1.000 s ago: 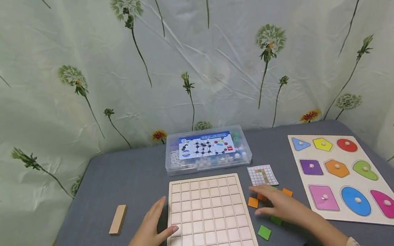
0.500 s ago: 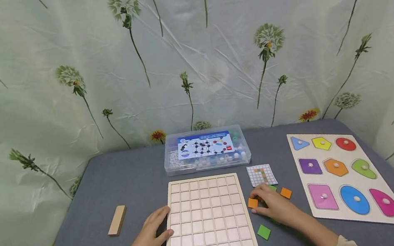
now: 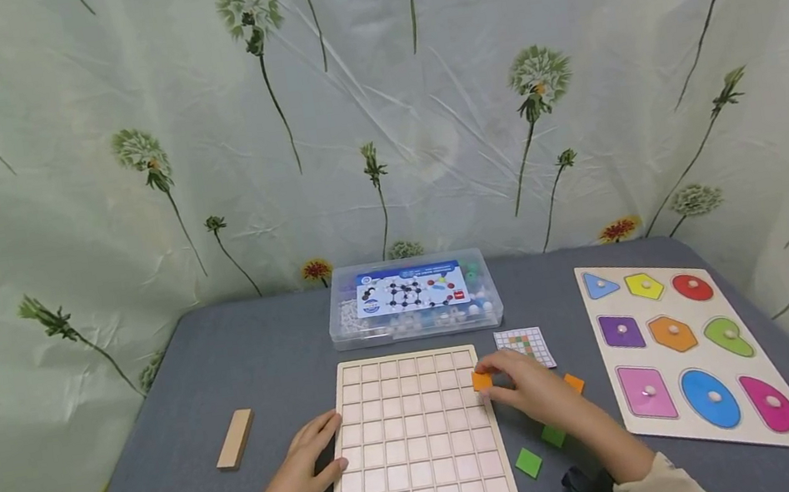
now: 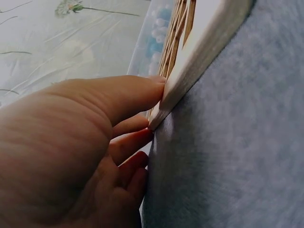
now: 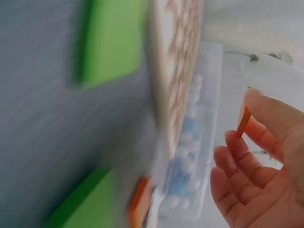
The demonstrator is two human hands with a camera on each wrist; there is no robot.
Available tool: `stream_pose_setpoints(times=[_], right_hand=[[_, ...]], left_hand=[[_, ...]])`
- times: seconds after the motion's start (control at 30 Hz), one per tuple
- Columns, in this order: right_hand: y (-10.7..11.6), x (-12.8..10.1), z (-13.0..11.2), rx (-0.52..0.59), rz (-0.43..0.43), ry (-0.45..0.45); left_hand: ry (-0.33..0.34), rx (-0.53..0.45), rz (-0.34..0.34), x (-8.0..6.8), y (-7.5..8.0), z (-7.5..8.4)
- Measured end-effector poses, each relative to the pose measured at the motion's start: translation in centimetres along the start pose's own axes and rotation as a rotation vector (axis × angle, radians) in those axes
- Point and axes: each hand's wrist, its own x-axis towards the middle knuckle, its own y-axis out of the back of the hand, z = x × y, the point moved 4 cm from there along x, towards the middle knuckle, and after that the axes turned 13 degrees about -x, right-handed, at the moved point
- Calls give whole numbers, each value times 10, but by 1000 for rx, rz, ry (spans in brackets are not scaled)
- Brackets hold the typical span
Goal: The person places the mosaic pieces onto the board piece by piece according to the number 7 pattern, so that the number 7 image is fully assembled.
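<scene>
A wooden grid board (image 3: pixel 417 436) lies on the grey table. My left hand (image 3: pixel 311 459) rests against its left edge, fingers straight, thumb on the rim (image 4: pixel 161 95). My right hand (image 3: pixel 528 387) pinches an orange square tile (image 3: pixel 482 381) above the board's right edge; in the right wrist view the tile (image 5: pixel 243 121) sits between thumb and forefinger. Loose tiles lie right of the board: an orange one (image 3: pixel 574 382) and two green ones (image 3: pixel 528 462) (image 3: pixel 553 435). A small pattern card (image 3: pixel 525 347) lies behind the hand.
A clear plastic box (image 3: pixel 413 298) of small parts stands behind the board. A shape puzzle board (image 3: pixel 689 347) with knobbed coloured pieces lies at the right. A wooden block (image 3: pixel 235 439) lies at the left. A flowered curtain hangs behind the table.
My right hand has picked an orange tile up from the loose pile and moved it left over the board's right edge. My left hand stays at the board's left edge.
</scene>
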Motion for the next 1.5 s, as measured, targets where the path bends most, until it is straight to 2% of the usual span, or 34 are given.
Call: stream_pose_setpoints(times=[0.17, 0.3, 0.47, 0.6, 0.8, 1.07, 1.23, 1.33, 1.5], right_hand=[[-2, 24, -23, 122, 35, 63], [-10, 46, -41, 223, 54, 81], [-29, 68, -56, 284, 7, 54], [-47, 79, -59, 303, -36, 23], [-68, 87, -53, 245, -87, -20], [-76, 87, -48, 100, -64, 25], [-77, 89, -50, 33, -50, 63], [-77, 89, -50, 44, -66, 60], [-78, 86, -46, 149, -106, 8]], left_hand=[[-2, 8, 10, 1, 1, 1], [6, 11, 18, 2, 1, 1], [30, 24, 24, 2, 1, 0], [26, 27, 29, 2, 0, -1], [20, 19, 37, 3, -1, 0], [46, 23, 42, 2, -2, -1], [32, 19, 53, 1, -2, -1], [21, 21, 55, 1, -2, -1], [22, 25, 55, 1, -2, -1]])
